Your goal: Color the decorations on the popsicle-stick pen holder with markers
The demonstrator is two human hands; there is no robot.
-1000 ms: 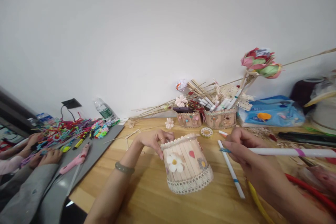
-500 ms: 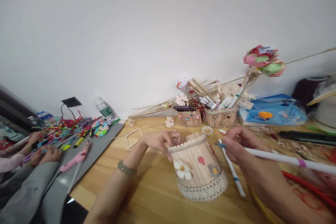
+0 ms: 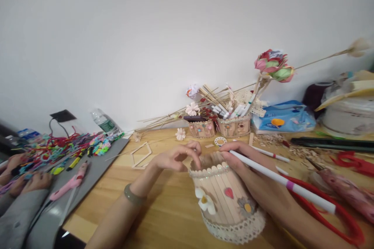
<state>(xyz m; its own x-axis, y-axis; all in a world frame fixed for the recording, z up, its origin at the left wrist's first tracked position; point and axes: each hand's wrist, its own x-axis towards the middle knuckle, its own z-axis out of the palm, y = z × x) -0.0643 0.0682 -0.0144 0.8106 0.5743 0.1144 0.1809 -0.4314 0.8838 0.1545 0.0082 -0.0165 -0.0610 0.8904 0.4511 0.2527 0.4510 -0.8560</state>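
Observation:
A pot of pale wooden sticks (image 3: 217, 190) tilts on the table between my hands, with a scalloped rim and lace around its base. A white flower, a red heart and a grey flower decorate its side. My left hand (image 3: 177, 157) is at the rim's left, fingers curved and apart, one finger reaching over the opening; I see nothing held in it. Closed around a white marker pen with a purple band (image 3: 263, 173), my right hand (image 3: 254, 169) has its fingertips at the right of the rim. The far side of those fingers is hidden.
Decorated stick holders (image 3: 233, 126) with pens and a blue tissue pack (image 3: 283, 118) stand by the wall. At right lie wood scraps (image 3: 271, 139) and a red loop (image 3: 347, 218). At left, another person's hands (image 3: 37, 179) are near a pink glue gun (image 3: 70, 183) and coloured pieces.
My right hand has moved in to the pot's rim, still with the marker; the blue tip seen at its fingers is out of sight. The pot has shifted closer and my left fingers have spread.

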